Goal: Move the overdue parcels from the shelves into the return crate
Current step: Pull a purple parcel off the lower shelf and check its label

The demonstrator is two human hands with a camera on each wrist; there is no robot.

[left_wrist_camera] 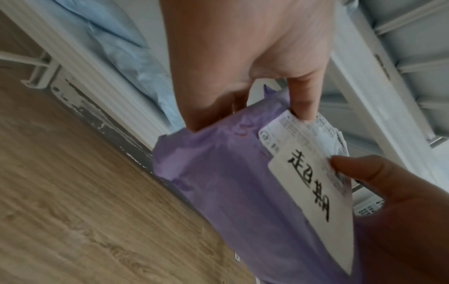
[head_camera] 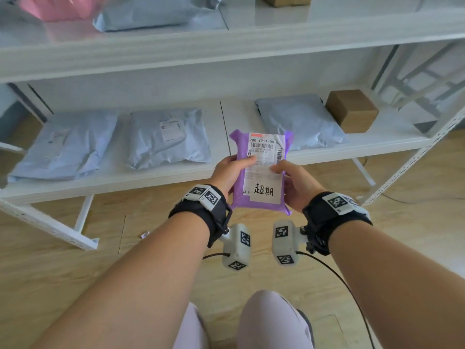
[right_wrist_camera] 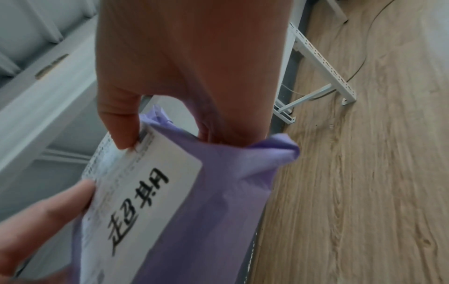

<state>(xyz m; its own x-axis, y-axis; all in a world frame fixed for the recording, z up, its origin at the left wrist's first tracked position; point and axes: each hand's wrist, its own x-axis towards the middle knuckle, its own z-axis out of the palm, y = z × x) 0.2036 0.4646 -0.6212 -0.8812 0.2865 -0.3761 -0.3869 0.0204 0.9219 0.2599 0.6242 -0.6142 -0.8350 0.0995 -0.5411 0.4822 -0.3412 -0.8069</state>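
Note:
I hold a purple parcel point(head_camera: 261, 177) upright in front of the lower shelf point(head_camera: 151, 172), above the wooden floor. It carries a white shipping label and a white sticker point(head_camera: 264, 192) with two handwritten black characters. My left hand point(head_camera: 241, 167) grips its left edge, thumb on the label. My right hand point(head_camera: 286, 177) grips the right edge the same way. In the left wrist view the left hand point(left_wrist_camera: 243, 57) pinches the parcel point(left_wrist_camera: 218, 182). The right wrist view has the right hand point(right_wrist_camera: 189, 67) pinching the parcel point(right_wrist_camera: 218, 192). No crate is in view.
Three grey mailer bags point(head_camera: 68, 144) point(head_camera: 168, 137) point(head_camera: 299, 119) and a brown cardboard box point(head_camera: 352, 110) lie on the lower shelf. The upper shelf point(head_camera: 226, 46) holds a pink bag point(head_camera: 57, 7) and a grey bag point(head_camera: 156, 13). My knees are below.

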